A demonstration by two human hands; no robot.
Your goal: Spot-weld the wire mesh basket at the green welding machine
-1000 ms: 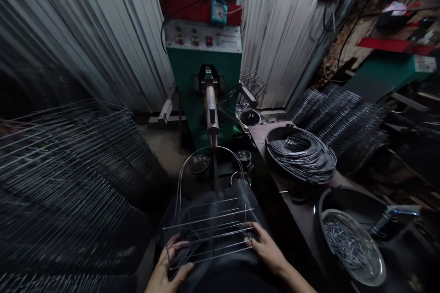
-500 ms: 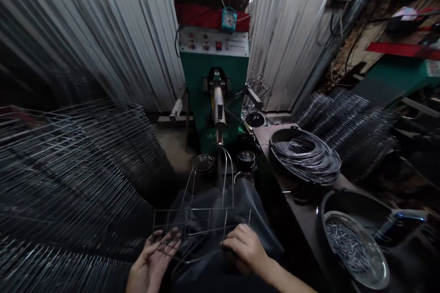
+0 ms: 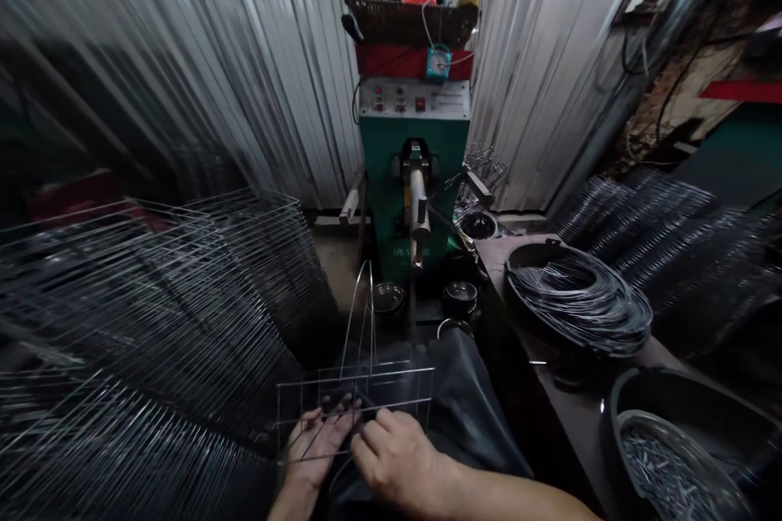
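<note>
A small wire rack, a welded grid with a tall bent loop rising at its far side, is tilted over my lap. My left hand lies palm up behind its left part, fingers loosely bent about the wires, which cross the palm. Close beside it, my right hand is closed on the rack's near middle, its fingertips hidden. The loop's top stands left of and apart from the tip of a green welding machine.
Stacked wire grids fill the left side. On the right, a bench bears a pan with coiled wire rings and a dark pan holding a bowl of short metal pieces. Small round bowls sit below the machine.
The rack's loop has come away from the machine's tip, to the left. My hands have drawn closer together, the right one moving left. The view has turned a little left.
</note>
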